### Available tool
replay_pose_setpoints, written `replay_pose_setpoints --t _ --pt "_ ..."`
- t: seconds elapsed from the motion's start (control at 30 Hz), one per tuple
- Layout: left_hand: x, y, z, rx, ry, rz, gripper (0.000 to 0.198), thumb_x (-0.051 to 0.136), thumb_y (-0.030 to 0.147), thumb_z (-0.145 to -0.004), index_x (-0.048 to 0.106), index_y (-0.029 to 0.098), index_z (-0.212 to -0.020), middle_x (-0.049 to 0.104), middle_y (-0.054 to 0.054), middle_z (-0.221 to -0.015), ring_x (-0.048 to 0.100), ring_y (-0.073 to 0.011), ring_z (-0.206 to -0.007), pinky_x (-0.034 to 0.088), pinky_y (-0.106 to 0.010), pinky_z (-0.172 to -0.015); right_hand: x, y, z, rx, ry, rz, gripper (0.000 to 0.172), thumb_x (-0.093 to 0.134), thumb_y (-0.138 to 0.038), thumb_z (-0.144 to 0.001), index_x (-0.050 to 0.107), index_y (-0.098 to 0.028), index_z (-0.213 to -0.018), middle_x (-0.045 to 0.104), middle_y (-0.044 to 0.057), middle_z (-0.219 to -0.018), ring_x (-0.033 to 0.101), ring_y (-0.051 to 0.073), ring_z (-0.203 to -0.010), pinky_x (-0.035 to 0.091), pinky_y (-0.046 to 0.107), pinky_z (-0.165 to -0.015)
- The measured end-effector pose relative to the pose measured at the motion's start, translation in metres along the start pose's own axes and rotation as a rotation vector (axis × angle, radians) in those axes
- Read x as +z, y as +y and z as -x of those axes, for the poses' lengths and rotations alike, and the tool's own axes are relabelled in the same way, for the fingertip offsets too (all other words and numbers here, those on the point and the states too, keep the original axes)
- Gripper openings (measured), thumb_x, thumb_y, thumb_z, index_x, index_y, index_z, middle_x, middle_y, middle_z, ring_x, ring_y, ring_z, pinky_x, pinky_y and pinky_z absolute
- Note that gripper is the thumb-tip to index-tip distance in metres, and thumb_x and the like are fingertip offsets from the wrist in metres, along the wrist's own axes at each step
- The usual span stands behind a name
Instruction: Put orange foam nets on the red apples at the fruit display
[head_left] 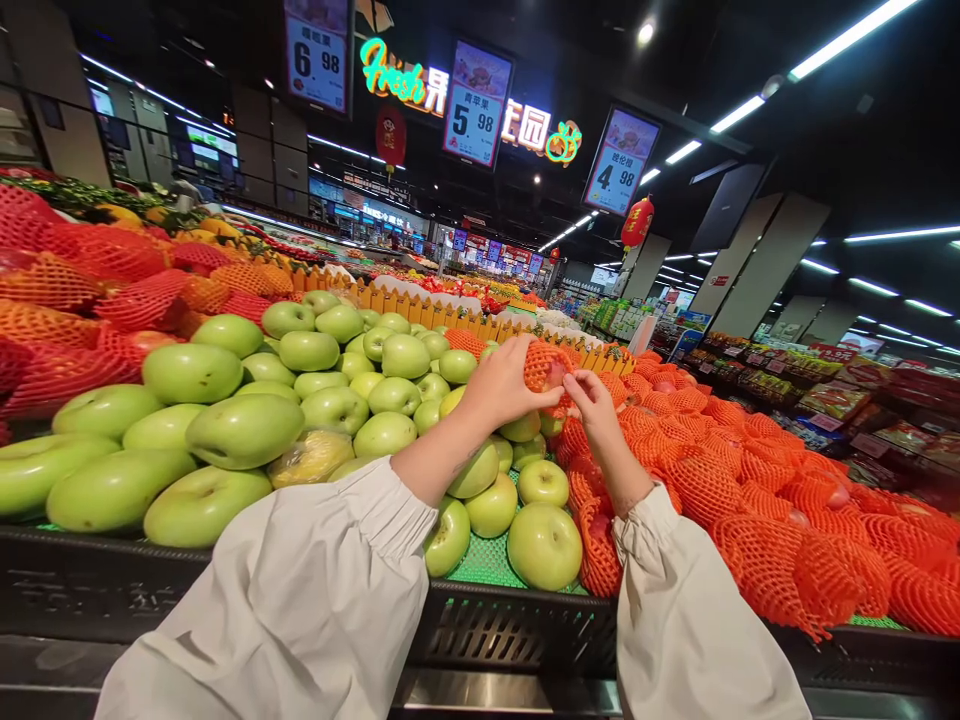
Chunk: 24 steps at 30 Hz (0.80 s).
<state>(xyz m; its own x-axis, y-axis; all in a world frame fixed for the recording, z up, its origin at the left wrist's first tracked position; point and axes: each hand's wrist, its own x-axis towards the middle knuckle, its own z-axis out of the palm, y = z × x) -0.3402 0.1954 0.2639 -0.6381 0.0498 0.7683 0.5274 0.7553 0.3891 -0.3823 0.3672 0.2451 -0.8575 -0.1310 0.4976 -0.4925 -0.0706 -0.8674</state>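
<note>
My left hand (501, 382) is wrapped round a reddish fruit in an orange foam net (541, 366), raised above the display. From the other side, my right hand (595, 400) pinches the edge of that net with thumb and fingertips. Some of the fruit's skin shows through an opening near the right fingers. Below my left forearm lie green apples (544, 545), heaped on a green mat (484, 562). To the right of my right hand, many more fruits in orange foam nets (701, 485) are piled up. My left fingers are partly hidden behind the fruit.
A black slatted crate edge (495, 625) runs along the front. At left are fruits in red nets (139, 255) and a bagged yellow item (313, 458) among the apples. A low yellow fence (420, 303) stands behind. Price screens (478, 103) hang overhead; packaged goods (832, 400) fill shelves at right.
</note>
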Motion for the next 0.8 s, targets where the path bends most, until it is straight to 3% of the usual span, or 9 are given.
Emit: replay_pose_setpoints --t 0.1,0.23,0.4,0.47,0.67,0.8 --pt "0.002 -0.003 -0.001 0.004 0.080 0.051 0.068 0.077 0.047 -0.079 0.051 0.014 -0.131 0.065 -0.015 -0.131 0.063 -0.0330 -0.120 0.050 -0.046 -0.104 0.001 0.005 -0.001 0.015 -0.076 0.052 0.056 0.078 -0.073 -0.062 0.059 -0.023 -0.082 0.053 -0.004 -0.079 0.049 0.010 -0.059 0.050 0.023 -0.044" --pt "0.003 -0.007 -0.002 0.005 0.141 0.084 0.068 0.080 0.041 -0.079 0.049 0.014 -0.134 0.062 -0.016 -0.135 0.061 -0.0317 -0.124 0.048 -0.045 -0.107 0.001 0.008 -0.002 -0.019 -0.139 0.148 0.050 0.076 -0.069 -0.068 0.058 -0.023 -0.080 0.048 -0.005 -0.067 0.046 0.011 -0.053 0.049 0.026 -0.045" --pt "0.005 -0.011 -0.004 -0.011 0.200 0.088 0.068 0.084 0.036 -0.075 0.050 0.016 -0.130 0.062 -0.014 -0.129 0.060 -0.0306 -0.123 0.048 -0.045 -0.106 0.001 0.004 0.002 -0.291 -0.004 0.251 0.041 0.066 -0.054 -0.082 0.047 -0.022 -0.064 0.043 -0.005 -0.058 0.041 0.012 -0.055 0.039 0.026 -0.053" --pt "0.006 -0.012 -0.004 -0.009 0.182 0.107 0.069 0.086 0.035 -0.075 0.049 0.017 -0.130 0.061 -0.015 -0.130 0.059 -0.0303 -0.124 0.048 -0.045 -0.107 0.000 0.001 0.005 -0.363 0.012 0.274 0.036 0.063 -0.048 -0.085 0.047 -0.022 -0.064 0.043 -0.004 -0.060 0.041 0.012 -0.057 0.036 0.026 -0.055" --pt "0.005 -0.012 -0.005 0.031 0.053 0.125 0.069 0.086 0.034 -0.072 0.050 0.014 -0.128 0.060 -0.016 -0.132 0.059 -0.0312 -0.123 0.048 -0.046 -0.107 -0.003 -0.003 0.010 -0.419 -0.099 0.281 0.036 0.064 -0.044 -0.086 0.048 -0.021 -0.064 0.041 -0.004 -0.062 0.038 0.012 -0.059 0.031 0.026 -0.057" --pt "-0.001 -0.009 -0.002 0.101 -0.035 0.072 0.063 0.080 0.027 -0.073 0.052 0.019 -0.129 0.059 -0.012 -0.133 0.060 -0.0317 -0.124 0.050 -0.046 -0.104 -0.002 -0.004 0.010 -0.357 -0.165 0.297 0.035 0.071 -0.049 -0.082 0.055 -0.020 -0.068 0.050 -0.003 -0.066 0.043 0.012 -0.062 0.035 0.027 -0.060"
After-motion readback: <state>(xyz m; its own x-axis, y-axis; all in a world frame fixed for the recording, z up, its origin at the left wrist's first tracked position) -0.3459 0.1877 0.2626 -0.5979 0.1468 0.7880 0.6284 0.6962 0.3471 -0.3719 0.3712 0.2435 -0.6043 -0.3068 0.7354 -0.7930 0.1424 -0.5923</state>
